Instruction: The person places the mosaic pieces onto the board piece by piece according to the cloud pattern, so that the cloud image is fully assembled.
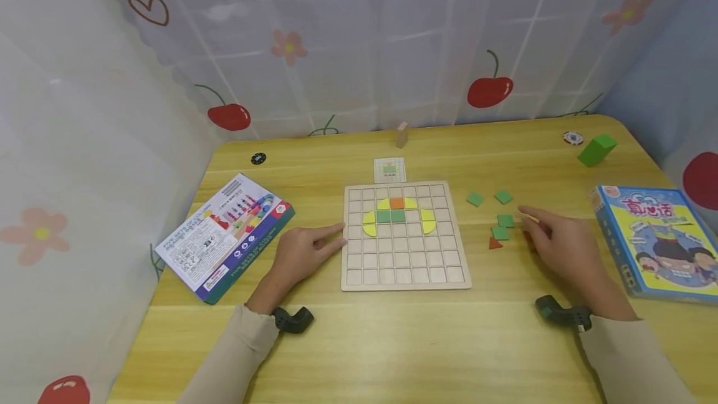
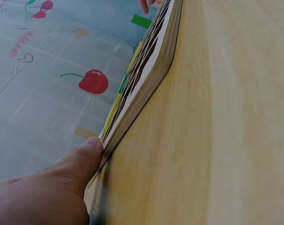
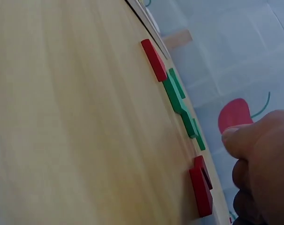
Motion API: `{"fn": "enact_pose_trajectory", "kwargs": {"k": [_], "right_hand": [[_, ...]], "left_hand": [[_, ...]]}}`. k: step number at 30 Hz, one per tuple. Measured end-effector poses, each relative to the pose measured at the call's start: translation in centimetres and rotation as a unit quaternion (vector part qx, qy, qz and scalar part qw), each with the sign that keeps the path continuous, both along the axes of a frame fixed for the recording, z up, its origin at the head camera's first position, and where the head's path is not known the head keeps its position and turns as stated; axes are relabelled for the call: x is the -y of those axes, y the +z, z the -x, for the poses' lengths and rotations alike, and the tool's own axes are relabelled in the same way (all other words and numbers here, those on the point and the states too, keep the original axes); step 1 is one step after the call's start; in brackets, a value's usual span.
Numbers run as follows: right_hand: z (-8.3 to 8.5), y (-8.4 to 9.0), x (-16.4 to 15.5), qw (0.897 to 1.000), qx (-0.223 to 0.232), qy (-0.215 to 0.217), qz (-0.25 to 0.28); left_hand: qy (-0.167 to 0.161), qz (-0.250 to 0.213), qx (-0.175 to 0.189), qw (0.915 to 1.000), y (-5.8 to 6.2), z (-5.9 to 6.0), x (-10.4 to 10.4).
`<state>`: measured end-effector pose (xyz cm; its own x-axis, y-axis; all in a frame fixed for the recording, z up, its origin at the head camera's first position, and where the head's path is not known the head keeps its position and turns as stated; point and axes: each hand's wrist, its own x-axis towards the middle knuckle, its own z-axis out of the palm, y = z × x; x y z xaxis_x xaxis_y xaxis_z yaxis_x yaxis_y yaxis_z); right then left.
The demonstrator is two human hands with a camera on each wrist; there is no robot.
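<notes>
Head view: my left hand rests flat on the desk, its forefinger stretched against the left edge of the wooden grid board; the grip is slack and holds nothing. In the left wrist view the thumb lies against the board's edge. The board sits at the centre of the desk and carries, in its upper rows, one orange tile, two green tiles beneath it, and yellow curved pieces on both flanks.

My right hand lies palm down to the right of the board, fingers extended and relaxed, gripping nothing that I can see, its fingertips just beside a loose cluster of green square tiles. A red triangle lies at the cluster's lower left. The right wrist view shows a red piece on the desk close under the thumb, with the green tiles and another red piece in line beyond it.

A pattern card lies directly behind the board. A boxed game lies to the left, and a blue box at the right edge.
</notes>
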<state>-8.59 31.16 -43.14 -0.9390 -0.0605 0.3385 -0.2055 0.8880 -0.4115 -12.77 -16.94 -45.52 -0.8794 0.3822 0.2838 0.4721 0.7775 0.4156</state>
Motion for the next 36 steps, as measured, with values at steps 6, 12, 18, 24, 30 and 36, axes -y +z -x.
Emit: {"fn": "enact_pose_trajectory", "kwargs": {"k": [6, 12, 18, 24, 30, 36], "right_hand": [[0.10, -0.18, 0.15, 0.999, -0.002, 0.014, -0.034], [0.10, -0.72, 0.48, 0.998, 0.001, 0.028, -0.060], [0.08, -0.88, 0.74, 0.998, 0.007, 0.026, -0.059], [0.06, -0.92, 0.78, 0.998, 0.022, 0.020, -0.053], [0.10, -0.95, 0.59, 0.998, 0.041, 0.016, -0.046], [-0.10, -0.89, 0.63, 0.999, 0.033, 0.008, -0.035]], "left_hand": [[0.004, 0.000, 0.005, 1.0000, 0.22, 0.13, 0.06], [0.004, 0.002, 0.010, 0.9999, 0.30, 0.03, 0.05], [0.004, 0.001, 0.005, 1.0000, 0.25, -0.06, 0.06], [0.006, 0.000, 0.009, 0.9999, 0.09, -0.04, 0.07], [0.006, -0.001, 0.009, 0.9999, -0.02, -0.03, 0.01], [0.006, 0.000, 0.006, 1.0000, -0.03, -0.07, -0.07]]}}
